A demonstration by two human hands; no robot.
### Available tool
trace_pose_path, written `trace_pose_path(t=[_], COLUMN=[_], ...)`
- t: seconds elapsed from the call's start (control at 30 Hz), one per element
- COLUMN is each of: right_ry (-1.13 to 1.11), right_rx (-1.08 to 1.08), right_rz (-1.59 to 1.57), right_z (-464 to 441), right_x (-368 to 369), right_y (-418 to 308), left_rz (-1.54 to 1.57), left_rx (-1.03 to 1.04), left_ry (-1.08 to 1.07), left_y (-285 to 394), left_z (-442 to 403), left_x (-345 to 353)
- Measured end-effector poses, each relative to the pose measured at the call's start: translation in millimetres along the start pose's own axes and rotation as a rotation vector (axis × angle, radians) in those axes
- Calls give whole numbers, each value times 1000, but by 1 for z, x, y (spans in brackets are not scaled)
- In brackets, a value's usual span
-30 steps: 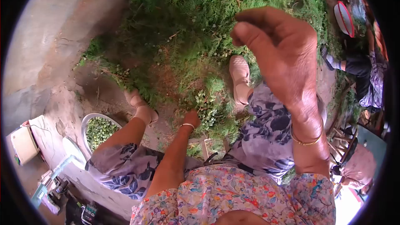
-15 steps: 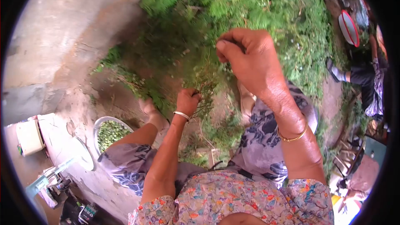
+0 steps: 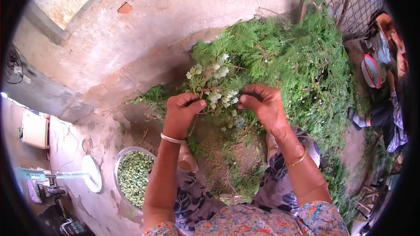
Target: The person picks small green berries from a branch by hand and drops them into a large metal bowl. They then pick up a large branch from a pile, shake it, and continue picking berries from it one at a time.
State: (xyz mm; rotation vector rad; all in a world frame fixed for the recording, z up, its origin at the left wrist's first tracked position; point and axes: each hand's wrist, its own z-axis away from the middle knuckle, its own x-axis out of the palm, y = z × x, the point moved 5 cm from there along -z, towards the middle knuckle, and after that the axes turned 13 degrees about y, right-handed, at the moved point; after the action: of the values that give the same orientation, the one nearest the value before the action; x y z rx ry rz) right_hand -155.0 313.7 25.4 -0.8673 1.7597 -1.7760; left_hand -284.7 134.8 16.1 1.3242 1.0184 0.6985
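My left hand (image 3: 180,116), with a pale bangle at the wrist, is closed on a leafy evergreen sprig (image 3: 199,88). Clusters of pale green cones (image 3: 215,98) hang from the sprig between my hands. My right hand (image 3: 264,108), wearing a gold bangle, pinches with thumb and forefinger at the right-hand cones; its fingertips are partly hidden. Just beyond my hands, a big heap of cut evergreen branches (image 3: 302,70) lies on the ground. By my left knee stands a metal basin (image 3: 117,165) holding many small green cones.
A plastered wall (image 3: 166,17) rises behind the heap, with wire mesh (image 3: 356,8) at its right. A fan's round base (image 3: 91,174) stands left of the basin. At right, another person's leg (image 3: 379,120) is near a red-rimmed bowl (image 3: 365,72).
My left hand has risen and now holds a cone-bearing sprig up. My right hand has come down and in to meet it. The view has tilted up toward the wall.
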Motion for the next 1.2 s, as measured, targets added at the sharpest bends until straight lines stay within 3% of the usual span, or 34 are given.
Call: trace_pose_path(t=[0.17, 0.3, 0.37, 0.53, 0.63, 0.73, 0.8, 0.93, 1.0, 1.13, 1.2], right_ry=[-112, -117, -110, 50, 9, -38, -42, -28, -11, -20, 19], right_rx=[134, 160, 144, -96, -3, 38, 32, 55, 50, 44, -102], right_rz=[-135, -26, 60, 245, 50, 43, 43, 104, 108, 139, 324], right_z=[0, -5, -12, -23, -21, -21, -24, -26, -25, -23, -23], right_x=[15, 13, 12, 5, 9, 10, 11, 6, 4, 2, 2], right_y=[-8, -27, -30, -22, -12, -10, 1, 8, 5, 13, 12], left_rz=[-27, -66, -62, -14, -2, 219, 395, 458, 666, 498, 611], left_rx=[62, 86, 211, 117, 154, -10, -289, -290, -292, -402, -434], left_ry=[184, 193, 216, 184, 129, 41, 61, 72, 161, 138, 187], left_y=[11, 16, 26, 34, 31, 15, 7, 2, 7, -9, -12], left_z=[5, 6, 8, 16, 14, 7, 8, 4, 6, 10, 11], left_x=[-3, -10, -14, -13, -9, 7, 20, 29, 29, 30, 31])
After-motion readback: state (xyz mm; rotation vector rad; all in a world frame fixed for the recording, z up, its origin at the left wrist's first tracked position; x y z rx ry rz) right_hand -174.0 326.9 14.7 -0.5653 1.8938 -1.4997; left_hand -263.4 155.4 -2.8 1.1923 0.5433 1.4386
